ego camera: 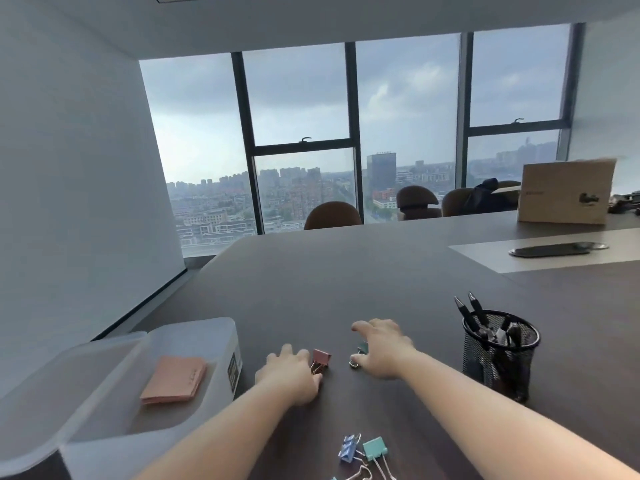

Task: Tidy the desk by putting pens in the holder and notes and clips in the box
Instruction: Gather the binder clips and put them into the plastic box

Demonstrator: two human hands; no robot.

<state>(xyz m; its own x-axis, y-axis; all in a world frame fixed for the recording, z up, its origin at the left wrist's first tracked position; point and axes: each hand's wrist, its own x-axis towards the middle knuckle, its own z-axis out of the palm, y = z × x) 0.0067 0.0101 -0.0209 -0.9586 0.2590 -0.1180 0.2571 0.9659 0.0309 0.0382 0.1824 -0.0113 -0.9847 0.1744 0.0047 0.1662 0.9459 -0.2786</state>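
My left hand (291, 374) rests on the dark desk with its fingers pinching the wire handles of a pink binder clip (321, 358). My right hand (381, 348) lies flat over a teal binder clip (362, 348), most of which is hidden under the fingers. A translucent plastic box (194, 337) stands at the left and holds a pink pad of notes (175, 379). A black mesh pen holder (498, 355) at the right has several black pens (472, 311) standing in it. Near the front edge lie a blue clip (348, 448) and a teal clip (375, 447).
The box's lid (52, 365) lies at the far left beside it. A cardboard box (566, 192) and a dark flat object (550, 250) sit at the far right of the desk. Brown chairs (332, 216) stand beyond the desk by the windows.
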